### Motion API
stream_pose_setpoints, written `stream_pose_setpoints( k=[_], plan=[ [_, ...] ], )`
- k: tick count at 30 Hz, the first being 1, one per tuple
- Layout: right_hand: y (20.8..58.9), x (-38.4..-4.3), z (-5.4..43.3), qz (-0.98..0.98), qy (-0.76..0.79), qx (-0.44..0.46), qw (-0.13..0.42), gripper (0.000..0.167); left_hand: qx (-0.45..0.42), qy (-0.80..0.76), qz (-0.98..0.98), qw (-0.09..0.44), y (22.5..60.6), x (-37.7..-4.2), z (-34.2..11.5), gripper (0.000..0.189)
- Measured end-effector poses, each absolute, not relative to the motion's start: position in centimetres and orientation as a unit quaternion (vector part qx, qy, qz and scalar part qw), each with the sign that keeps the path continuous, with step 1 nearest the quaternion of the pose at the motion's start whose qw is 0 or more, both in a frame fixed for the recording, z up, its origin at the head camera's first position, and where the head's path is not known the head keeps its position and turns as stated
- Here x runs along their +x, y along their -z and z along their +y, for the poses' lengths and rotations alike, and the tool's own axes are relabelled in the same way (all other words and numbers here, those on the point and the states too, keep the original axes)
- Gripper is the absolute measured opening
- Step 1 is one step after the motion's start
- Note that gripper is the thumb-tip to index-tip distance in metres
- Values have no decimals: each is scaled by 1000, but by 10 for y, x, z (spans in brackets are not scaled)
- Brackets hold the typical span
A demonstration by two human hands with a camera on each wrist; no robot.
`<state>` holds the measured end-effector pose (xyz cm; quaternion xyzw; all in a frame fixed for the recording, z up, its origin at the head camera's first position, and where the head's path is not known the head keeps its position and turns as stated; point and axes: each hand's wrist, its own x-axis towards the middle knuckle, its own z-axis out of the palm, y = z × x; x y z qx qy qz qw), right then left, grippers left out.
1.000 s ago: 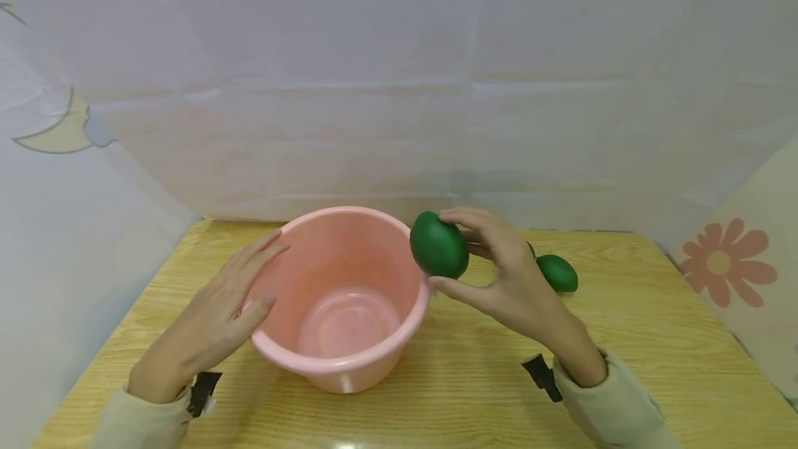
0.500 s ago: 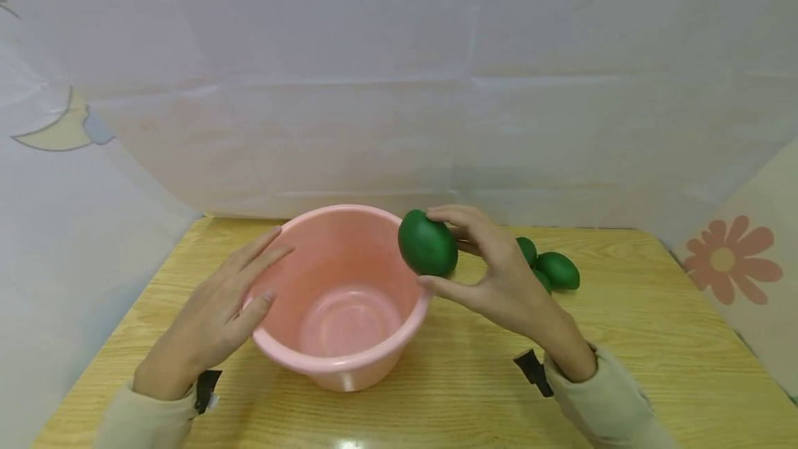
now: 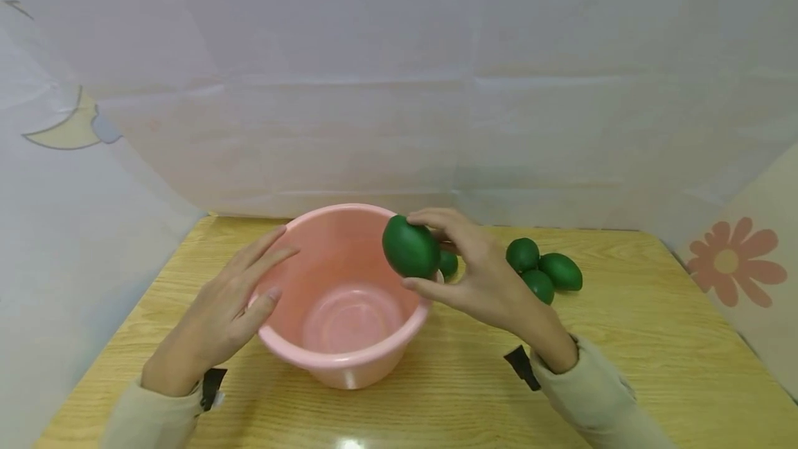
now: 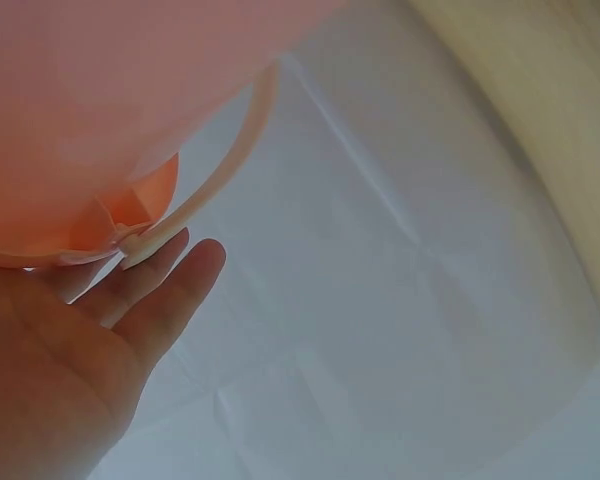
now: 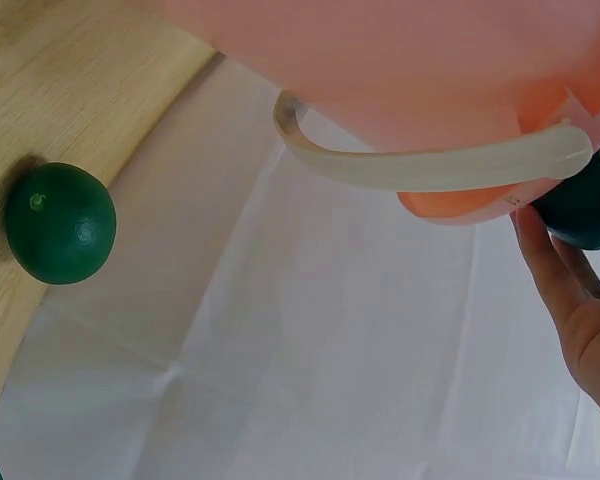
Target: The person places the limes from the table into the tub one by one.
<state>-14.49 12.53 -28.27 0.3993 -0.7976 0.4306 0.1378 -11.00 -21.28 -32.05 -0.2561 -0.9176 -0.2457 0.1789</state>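
A pink plastic basin [image 3: 341,360] stands on the table, its mouth tipped toward the head camera and its inside bare. My left hand [image 3: 218,310] rests at its left rim with fingers loosely straight. In the left wrist view those fingers [image 4: 165,300] lie close by the white handle [image 4: 230,160]. Between the thumb and fingers of my right hand [image 3: 480,269] is a green lime [image 3: 409,248], held over the basin's right rim. The right wrist view catches only part of this lime [image 5: 585,210], near the end of the other handle [image 5: 430,172].
Right of the basin, three more limes [image 3: 522,255] lie clustered on the wooden table [image 3: 630,338]. Another lime [image 3: 448,263] sits just behind my right hand, partly hidden. Pale cloth [image 3: 349,116] hangs at the back and both sides.
My right hand has moved left with the lime, from beside the rim to over it. Limes behind the right arm have come into view. The left hand stays at the rim.
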Motion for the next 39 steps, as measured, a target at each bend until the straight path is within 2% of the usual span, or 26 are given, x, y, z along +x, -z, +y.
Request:
stream_pose_setpoints(
  k=[7,29,39],
  plan=[
    [285,-149,118,-802,-420,408,118,67,-258,250,-915,181,322,-111,-212,52],
    [289,-163,103,-833,-345,419,107,66,-253,250,-917,179,321,-110,-211,52],
    [283,-167,100,-848,-311,426,59,62,-251,251,-918,175,320,-110,-210,51]
  ],
)
